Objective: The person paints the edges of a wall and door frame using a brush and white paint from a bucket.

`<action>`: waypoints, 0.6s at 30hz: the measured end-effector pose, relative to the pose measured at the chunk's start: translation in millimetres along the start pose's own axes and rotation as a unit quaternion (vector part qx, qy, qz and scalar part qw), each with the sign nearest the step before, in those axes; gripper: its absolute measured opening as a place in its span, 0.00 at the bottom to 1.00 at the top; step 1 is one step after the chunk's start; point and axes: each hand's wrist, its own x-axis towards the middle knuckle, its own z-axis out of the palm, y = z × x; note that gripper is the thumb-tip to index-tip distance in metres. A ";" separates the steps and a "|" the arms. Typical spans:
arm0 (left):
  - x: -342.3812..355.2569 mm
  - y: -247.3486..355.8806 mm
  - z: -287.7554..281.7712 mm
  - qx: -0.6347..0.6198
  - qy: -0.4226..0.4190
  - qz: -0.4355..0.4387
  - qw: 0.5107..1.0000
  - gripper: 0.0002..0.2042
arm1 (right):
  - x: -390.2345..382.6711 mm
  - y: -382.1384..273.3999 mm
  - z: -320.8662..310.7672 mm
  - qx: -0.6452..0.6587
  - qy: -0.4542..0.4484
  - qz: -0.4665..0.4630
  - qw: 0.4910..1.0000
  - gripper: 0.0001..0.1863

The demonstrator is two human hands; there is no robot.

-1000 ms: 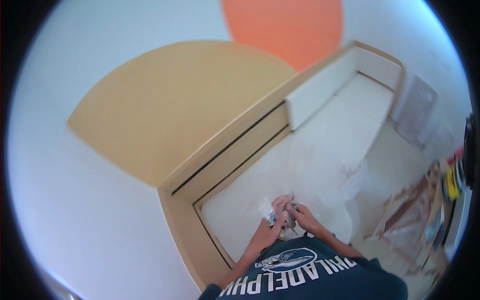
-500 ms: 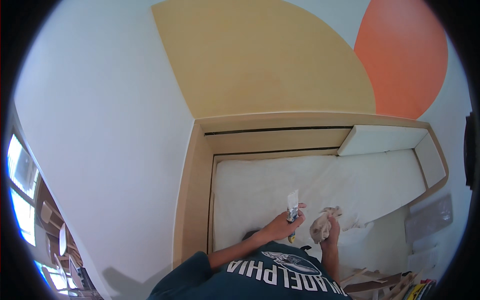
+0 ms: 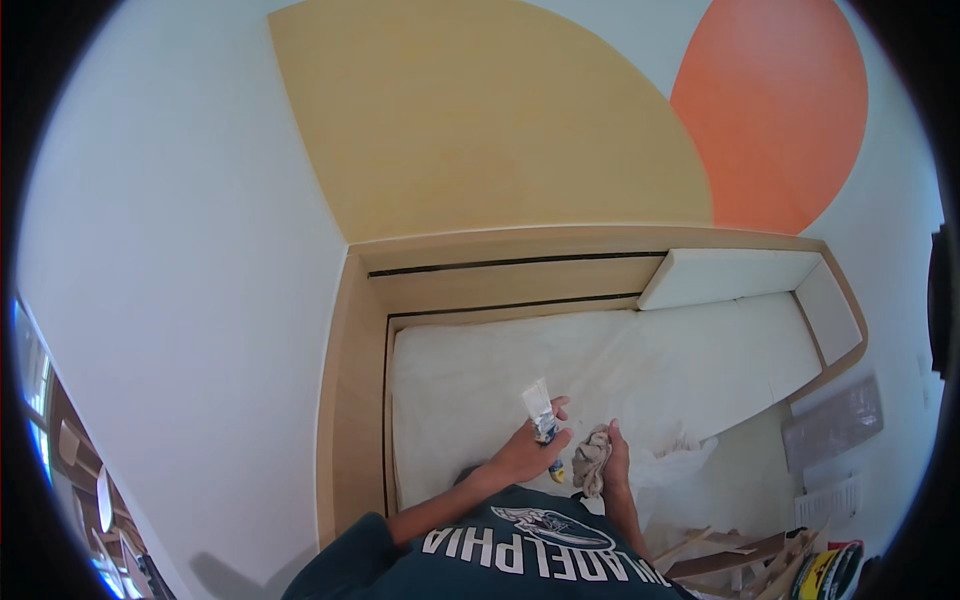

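Observation:
In my left hand (image 3: 522,450) is what looks like a paintbrush (image 3: 543,410), with a pale tip, a silvery band and a blue-and-yellow handle, held upright with the tip away from me. My right hand (image 3: 617,465) grips a crumpled beige cloth (image 3: 592,458), a little to the right of the brush and apart from it. Both hands are over a white padded surface (image 3: 480,370) inside a light wooden built-in bench frame (image 3: 355,390), whose back has two dark grooves. A white backrest panel (image 3: 730,275) sits at its right end.
Behind the bench is a wall with ochre (image 3: 480,120) and orange (image 3: 765,110) shapes; a white wall (image 3: 180,250) runs down the left. At lower right lie wooden offcuts (image 3: 740,555), yellow-and-black cans (image 3: 820,570) and a plastic-wrapped panel (image 3: 830,420). Furniture (image 3: 85,470) shows beyond the left wall.
One second ago my hands were together at the brush and cloth; they have separated, each keeping one item. The view has swung round to face the bench squarely.

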 end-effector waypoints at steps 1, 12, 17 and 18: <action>-0.2 0.2 0.0 -0.008 -0.002 -0.002 1.000 0.28 | -1.0 -0.3 0.4 0.040 -0.022 0.016 0.999 0.27; -5.2 1.7 -8.8 -0.018 -0.026 -0.051 0.998 0.28 | -3.6 -12.4 16.5 0.029 -0.059 0.054 0.996 0.24; -5.8 1.6 -6.8 -0.043 -0.045 -0.071 0.996 0.28 | -8.5 -15.2 12.4 0.031 -0.093 0.065 0.993 0.19; -5.1 0.4 -6.6 -0.029 -0.049 -0.065 0.996 0.28 | -11.4 -17.6 13.6 0.013 -0.105 0.067 0.992 0.18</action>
